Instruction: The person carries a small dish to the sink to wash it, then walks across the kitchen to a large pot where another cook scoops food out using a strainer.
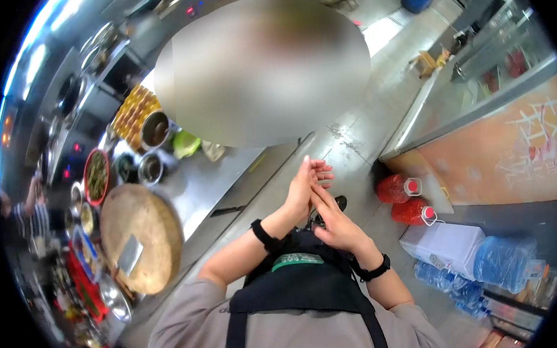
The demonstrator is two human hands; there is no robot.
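Observation:
In front of the black apron (303, 286), my left hand (303, 184) is raised with its fingers apart, holding nothing. My right hand (339, 222) touches it near the palm, fingers stretched out and nothing in them. Each wrist wears a black band. To the left, a cleaver (130, 255) lies on a round wooden chopping board (148, 228) on the steel counter (197, 184), out of reach of both hands as they stand. A large blurred oval hides the area beyond the hands.
Along the counter are a red basin of greens (96, 176), metal pots (151, 169) and a yellow tray (134, 115). At right, red-capped jugs (411, 213), a white box (444, 246) and a blue water bottle (502, 263) stand by an orange panel (498, 153). A person (36, 212) is far left.

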